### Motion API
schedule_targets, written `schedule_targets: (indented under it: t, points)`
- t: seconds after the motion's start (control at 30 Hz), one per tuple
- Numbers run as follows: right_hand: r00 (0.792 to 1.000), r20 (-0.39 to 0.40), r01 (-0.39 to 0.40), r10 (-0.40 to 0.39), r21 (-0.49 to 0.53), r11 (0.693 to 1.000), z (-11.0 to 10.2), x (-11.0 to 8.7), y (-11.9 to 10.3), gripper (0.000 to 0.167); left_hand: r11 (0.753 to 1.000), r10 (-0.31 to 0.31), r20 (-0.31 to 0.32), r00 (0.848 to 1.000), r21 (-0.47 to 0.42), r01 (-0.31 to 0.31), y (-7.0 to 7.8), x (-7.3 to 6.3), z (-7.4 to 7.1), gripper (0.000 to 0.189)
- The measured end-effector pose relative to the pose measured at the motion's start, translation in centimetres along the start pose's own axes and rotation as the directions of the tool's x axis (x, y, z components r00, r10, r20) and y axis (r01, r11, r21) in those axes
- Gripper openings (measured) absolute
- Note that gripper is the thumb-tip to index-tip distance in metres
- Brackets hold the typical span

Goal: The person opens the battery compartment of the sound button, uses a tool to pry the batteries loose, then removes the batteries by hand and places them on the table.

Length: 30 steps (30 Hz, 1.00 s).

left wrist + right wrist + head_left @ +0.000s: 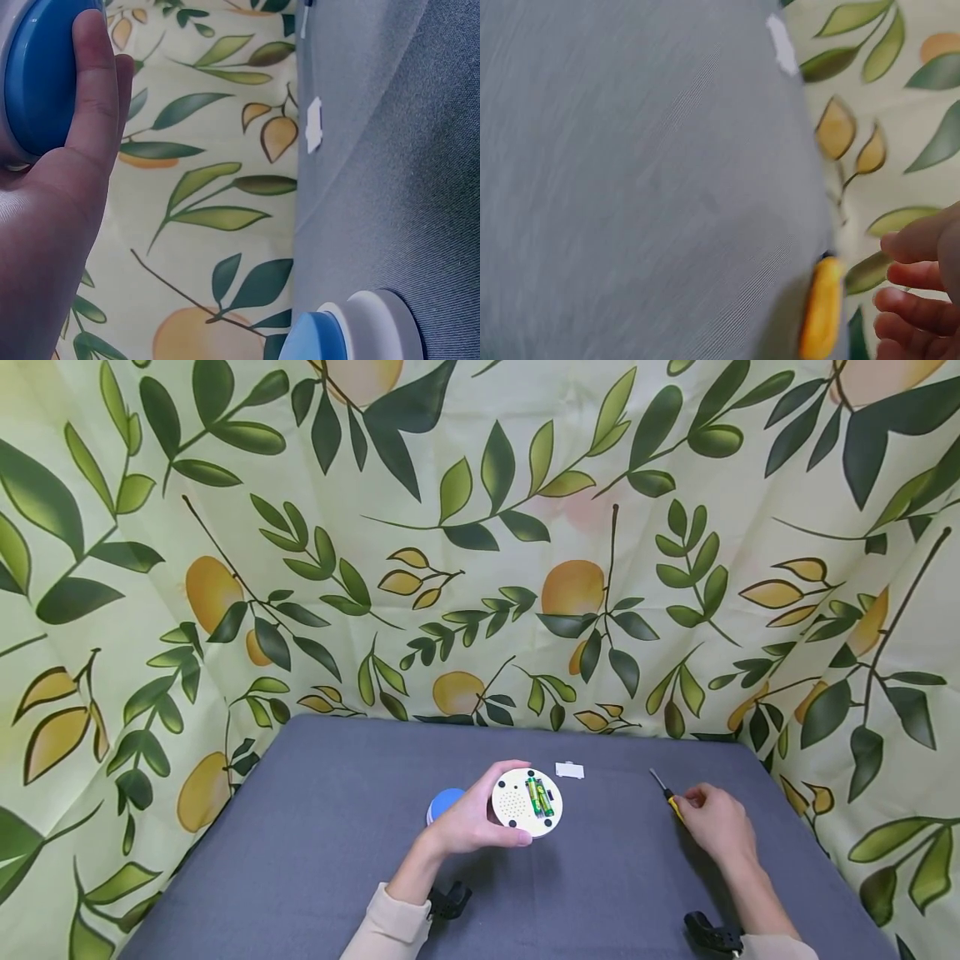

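Observation:
My left hand [480,814] grips a round white push-button device [512,808] by its edge, holding it up above the table. Its underside faces me, with speaker holes, dark round feet and an uncovered compartment holding green batteries [539,797]. The device's blue top [46,75] shows in the left wrist view, with fingers along it. My right hand [716,822] is beside a screwdriver [670,794] with a yellow and black handle. In the right wrist view, loosely bent fingers [915,281] stand apart from that yellow handle [822,307].
A second blue-topped button device [447,802] stands on the grey table [337,827], partly behind my left hand. Farther back lies a small white battery cover [570,770]. A leaf-patterned cloth [480,610] hangs behind the table and along its sides.

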State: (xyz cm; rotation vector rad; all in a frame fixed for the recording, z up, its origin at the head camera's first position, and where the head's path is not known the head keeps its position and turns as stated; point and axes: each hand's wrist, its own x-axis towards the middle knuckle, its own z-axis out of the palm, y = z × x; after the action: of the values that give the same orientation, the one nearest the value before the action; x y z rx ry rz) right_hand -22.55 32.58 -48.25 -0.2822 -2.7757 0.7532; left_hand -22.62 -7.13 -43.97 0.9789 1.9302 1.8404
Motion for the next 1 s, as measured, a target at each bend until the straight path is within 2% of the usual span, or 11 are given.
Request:
schedule_targets:
  t: [0.23, 0.47, 0.67, 0.87, 1.0]
  points:
    - [0.993, 0.015, 0.113, -0.117, 0.144, 0.983, -0.8, -1.0, -3.3, 0.037, 1.0, 0.01, 0.005, 1.0, -0.016, -0.01, 0.0, 0.0, 0.1, 0.087]
    - [0.984, 0.039, 0.156, -0.173, 0.269, 0.95, -1.1, -2.1, -6.0, 0.038, 1.0, 0.018, 0.005, 1.0, -0.024, -0.018, -0.1, 0.0, 0.1, 0.087]
    - [0.975, 0.06, 0.18, -0.215, 0.353, 0.918, -1.6, -3.1, -8.0, 0.037, 1.0, 0.0, 0.001, 1.0, -0.018, 0.001, -0.1, 0.0, 0.1, 0.087]
    - [0.962, 0.039, 0.233, -0.27, 0.402, 0.886, -2.0, -4.1, -9.8, 0.029, 1.0, 0.007, 0.003, 1.0, -0.019, -0.007, -0.1, 0.0, 0.1, 0.086]
    - [0.939, 0.013, 0.311, -0.345, 0.404, 0.861, -1.9, -4.6, -10.8, 0.02, 1.0, 0.0, 0.003, 1.0, -0.011, 0.0, 0.0, 0.0, 0.1, 0.086]
